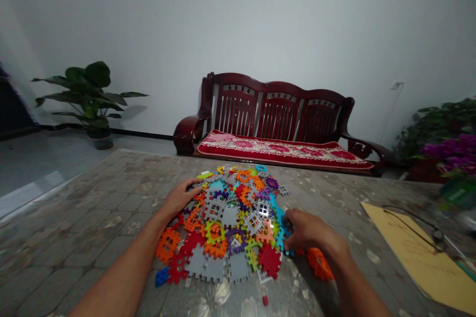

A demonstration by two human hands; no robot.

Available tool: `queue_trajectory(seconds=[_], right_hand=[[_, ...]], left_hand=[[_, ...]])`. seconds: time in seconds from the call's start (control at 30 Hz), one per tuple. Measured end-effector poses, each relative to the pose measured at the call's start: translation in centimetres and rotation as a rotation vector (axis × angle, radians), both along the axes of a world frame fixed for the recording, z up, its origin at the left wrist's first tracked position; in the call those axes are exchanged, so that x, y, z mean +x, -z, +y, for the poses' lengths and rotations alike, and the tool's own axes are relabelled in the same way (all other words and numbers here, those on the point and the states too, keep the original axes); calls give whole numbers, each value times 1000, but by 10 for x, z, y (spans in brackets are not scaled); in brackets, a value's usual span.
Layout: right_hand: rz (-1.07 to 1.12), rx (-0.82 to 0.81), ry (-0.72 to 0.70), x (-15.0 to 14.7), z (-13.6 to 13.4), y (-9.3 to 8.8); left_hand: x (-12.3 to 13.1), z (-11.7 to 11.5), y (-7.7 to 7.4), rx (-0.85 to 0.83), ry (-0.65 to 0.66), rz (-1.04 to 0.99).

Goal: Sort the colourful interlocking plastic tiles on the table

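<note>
On the patterned table (92, 218), the loose heap of plastic pieces (229, 217) lies between the left hand (185, 195) and the right hand (303, 228), and a hard push from either side could, I think, make the upper pieces slide and scatter toward the small red block (265, 300) on the near side. Well apart from each other, the left one touches the heap's left edge with fingers stretched away from the thumb, and the right one curves half open against the blue pieces (279, 214); neither seems to grip anything.
</note>
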State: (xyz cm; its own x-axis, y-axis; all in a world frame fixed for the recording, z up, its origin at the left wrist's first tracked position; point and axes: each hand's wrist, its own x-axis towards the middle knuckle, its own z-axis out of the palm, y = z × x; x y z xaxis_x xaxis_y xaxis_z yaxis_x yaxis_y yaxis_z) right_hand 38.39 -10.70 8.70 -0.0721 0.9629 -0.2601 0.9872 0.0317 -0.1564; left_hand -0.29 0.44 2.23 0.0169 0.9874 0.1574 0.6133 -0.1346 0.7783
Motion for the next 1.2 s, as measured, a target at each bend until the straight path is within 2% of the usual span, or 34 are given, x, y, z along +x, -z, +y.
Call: queue_trajectory(seconds=[0.1,0.27,0.47,0.67,0.8,0.93,1.13,1.2], right_hand=[[-5,-43,30,-3,1,1],[110,-70,43,4,4,5],[131,-185,-13,7,8,3],[258,-189,-15,22,13,1],[354,-39,54,33,18,3],[505,161,169,25,26,8],[1146,360,169,-14,28,6],[1260,406,165,-18,29,8]], left_hand=[[0,0,0,0,-4,7],[-1,0,1,-17,-7,-24],[-3,3,6,9,6,-42],[-2,1,3,44,-4,-71],[-1,0,1,24,-12,-59],[-1,1,1,17,-8,-38],[-1,-1,0,-13,-3,-59],[0,-1,-1,-13,-2,-74]])
